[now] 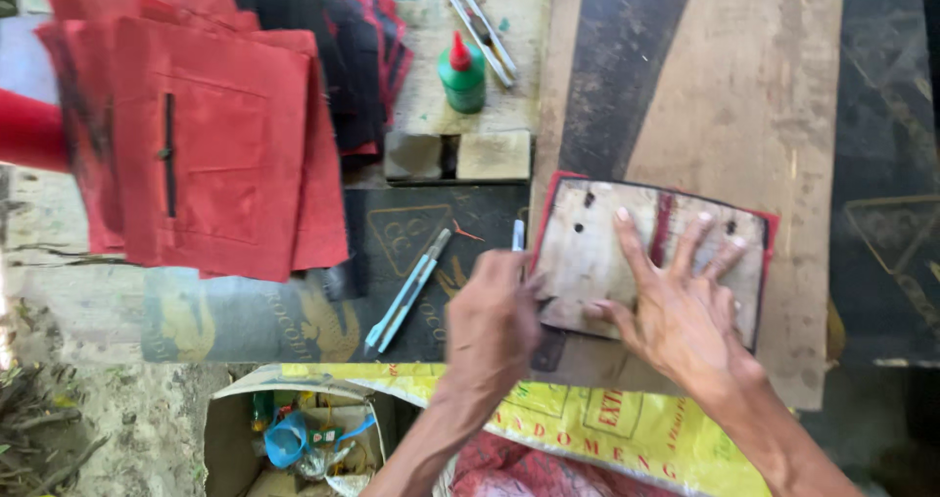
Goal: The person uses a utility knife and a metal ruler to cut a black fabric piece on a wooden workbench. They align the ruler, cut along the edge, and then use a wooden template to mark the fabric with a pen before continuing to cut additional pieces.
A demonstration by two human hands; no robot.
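Note:
My right hand (681,316) lies flat with fingers spread on a pale, worn rectangular template (587,252). The template has small holes and a slot, and a red-edged piece shows around its rim. My left hand (490,326) grips a thin white and blue pen (518,235) whose tip meets the template's left edge. Both rest on a wooden board (744,105) with a dark diagonal band.
A stack of red cut pieces (215,154) lies at left, with black pieces (333,27) behind it. A green glue bottle with a red cap (461,74), metal tongs (480,27) and a light blue utility knife (406,291) are nearby. Below sit an open box of oddments (294,438) and a yellow sack (607,428).

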